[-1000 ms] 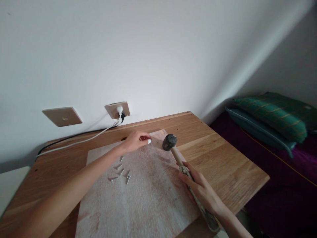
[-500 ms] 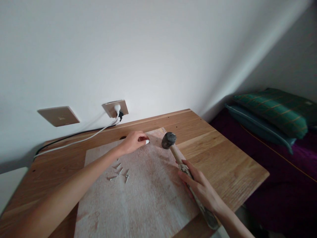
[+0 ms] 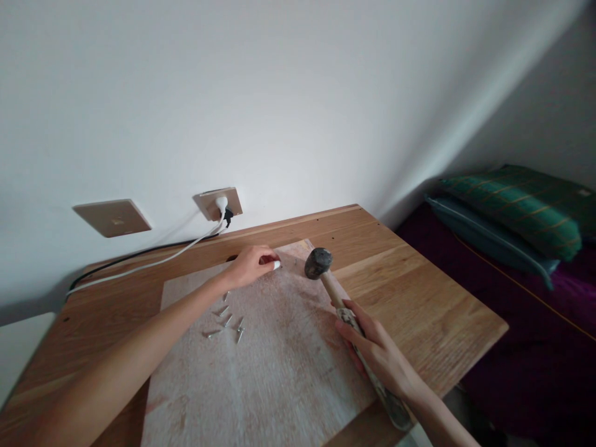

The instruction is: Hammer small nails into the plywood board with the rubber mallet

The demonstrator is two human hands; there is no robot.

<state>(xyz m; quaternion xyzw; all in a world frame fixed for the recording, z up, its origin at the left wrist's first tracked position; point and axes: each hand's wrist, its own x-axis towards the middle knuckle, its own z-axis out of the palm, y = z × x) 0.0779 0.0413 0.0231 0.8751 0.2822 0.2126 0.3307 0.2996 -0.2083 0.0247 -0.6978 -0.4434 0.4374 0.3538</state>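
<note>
My left hand (image 3: pixel 251 266) reaches to the far edge of a pale, worn board (image 3: pixel 261 366) and its fingers are pinched together on something too small to make out. My right hand (image 3: pixel 377 354) is closed round the wooden handle of a hammer (image 3: pixel 344 320). The dark hammer head (image 3: pixel 318 263) hovers just right of my left fingertips, near the board's far corner. Several loose nails (image 3: pixel 226 323) lie on the board beside my left forearm.
The board rests on a wooden desk (image 3: pixel 419 310) against a white wall. A wall socket (image 3: pixel 218 203) holds white and black plugs, with cables trailing left along the desk's back edge. A blank wall plate (image 3: pixel 112 217) is further left. Green and blue pillows (image 3: pixel 512 217) lie on a purple bed at right.
Almost nothing differs. The view shifted slightly; the hammer head stays beside my pinched left fingers, a touch lower than one second ago.
</note>
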